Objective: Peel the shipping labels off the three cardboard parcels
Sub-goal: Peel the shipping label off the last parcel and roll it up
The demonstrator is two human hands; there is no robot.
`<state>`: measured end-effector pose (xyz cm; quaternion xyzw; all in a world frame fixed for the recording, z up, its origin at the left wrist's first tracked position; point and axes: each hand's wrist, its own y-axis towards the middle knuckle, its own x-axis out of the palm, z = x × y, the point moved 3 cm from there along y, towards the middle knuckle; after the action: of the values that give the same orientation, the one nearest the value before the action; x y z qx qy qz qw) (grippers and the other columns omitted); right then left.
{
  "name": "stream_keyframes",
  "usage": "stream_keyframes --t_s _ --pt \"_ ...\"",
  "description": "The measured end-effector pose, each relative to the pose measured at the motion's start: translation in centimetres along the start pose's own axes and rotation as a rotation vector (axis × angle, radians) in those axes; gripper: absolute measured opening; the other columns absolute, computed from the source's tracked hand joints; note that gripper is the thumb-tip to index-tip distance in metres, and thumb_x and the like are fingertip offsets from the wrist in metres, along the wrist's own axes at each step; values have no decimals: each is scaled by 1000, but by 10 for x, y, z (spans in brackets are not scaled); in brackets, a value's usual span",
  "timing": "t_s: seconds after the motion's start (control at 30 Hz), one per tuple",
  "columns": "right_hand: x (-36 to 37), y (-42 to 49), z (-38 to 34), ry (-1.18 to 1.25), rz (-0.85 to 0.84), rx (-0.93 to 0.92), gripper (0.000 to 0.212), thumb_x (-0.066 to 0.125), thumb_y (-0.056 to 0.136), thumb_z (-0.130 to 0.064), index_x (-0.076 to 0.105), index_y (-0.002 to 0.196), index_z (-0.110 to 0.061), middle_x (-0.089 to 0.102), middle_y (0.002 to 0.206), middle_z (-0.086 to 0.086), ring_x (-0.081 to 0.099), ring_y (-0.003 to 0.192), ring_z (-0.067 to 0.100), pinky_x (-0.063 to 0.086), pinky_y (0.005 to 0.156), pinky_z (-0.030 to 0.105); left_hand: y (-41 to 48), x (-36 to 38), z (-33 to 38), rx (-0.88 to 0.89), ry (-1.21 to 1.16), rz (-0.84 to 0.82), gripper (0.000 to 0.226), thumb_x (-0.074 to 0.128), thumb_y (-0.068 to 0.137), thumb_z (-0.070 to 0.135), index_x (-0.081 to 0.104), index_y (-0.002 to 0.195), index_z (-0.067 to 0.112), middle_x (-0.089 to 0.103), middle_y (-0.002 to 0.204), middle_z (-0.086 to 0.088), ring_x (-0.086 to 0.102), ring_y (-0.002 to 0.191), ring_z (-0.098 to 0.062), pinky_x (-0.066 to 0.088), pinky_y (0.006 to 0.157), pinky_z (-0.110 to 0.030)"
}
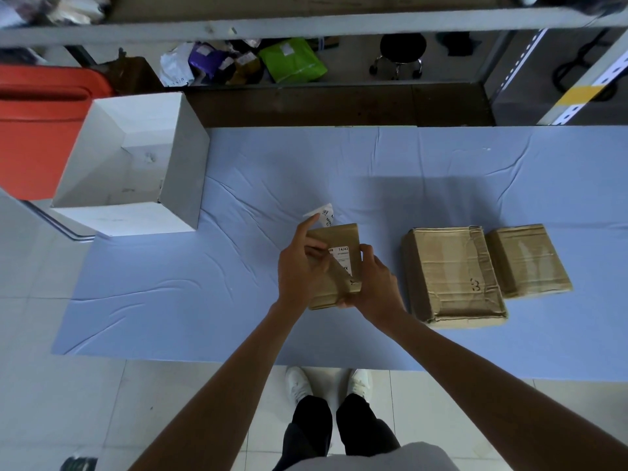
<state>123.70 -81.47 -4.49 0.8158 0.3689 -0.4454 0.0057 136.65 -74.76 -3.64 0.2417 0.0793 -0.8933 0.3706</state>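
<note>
Blue-clothed worktop (339, 171): both hands lift a small parcel (339, 239); left hand (299, 270) fingers pinch its half-peeled label (323, 212), right hand (377, 283) grips the side. Two parcels (452, 273) lie right; an empty white box (136, 158) stands left.

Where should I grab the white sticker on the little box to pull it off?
Pinch the loose flap of the shipping label sticking up past the far edge of the small parcel, where the left hand already is. Come from the far-left side and pull back toward you; the rest looks stuck flat, so nothing else gives a grip.
</note>
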Motion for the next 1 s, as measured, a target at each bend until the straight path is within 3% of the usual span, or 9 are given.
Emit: stream_keyframes --t_s 0.27,0.43,0.67,0.87,1.0 --pt "-1 0 -1 -1 -4 15 96 93 49 -26 33 123 -20 63 113 5 63 98 30 55 82 45 4 2 -3 -46 24 -1 67 75 73 18 48 133 34 69 74 11 65 72 -2 55 74 -25" --pt "-2 0 -4 3 3 12 96 93 50 -30 33 124 -22 63 115 3 64 100 28 56 83 45 6 4 -2 -61 84 30 59 73 75 18 52 127 36 65 71 18 62 70 -1 54 71 -28" --pt "-5 2 -3 17 -7 18 95 93 50 -29 36 126 -18 65 114 3 65 101 27 55 86 44 8 5 -2 -106 107 10 55 70 78 21 50 126 38 63 72 23 59 71 4 47 71 -19" --pt "-8 4 -4 34 -29 40 96 93 51 -26 38 128 -16 65 115 5 64 103 28 53 90 45 14 1 -4 -118 41 -68 55 72 76 21 52 124 38 70 78 16 65 78 0 54 80 -31" --pt "-9 4 -4 55 -31 57 98 94 50 -24 38 130 -18 65 115 4 63 104 27 53 90 44 16 -1 -4 -117 27 -112 56 73 77 23 51 126 40 70 78 17 65 80 1 54 81 -32"
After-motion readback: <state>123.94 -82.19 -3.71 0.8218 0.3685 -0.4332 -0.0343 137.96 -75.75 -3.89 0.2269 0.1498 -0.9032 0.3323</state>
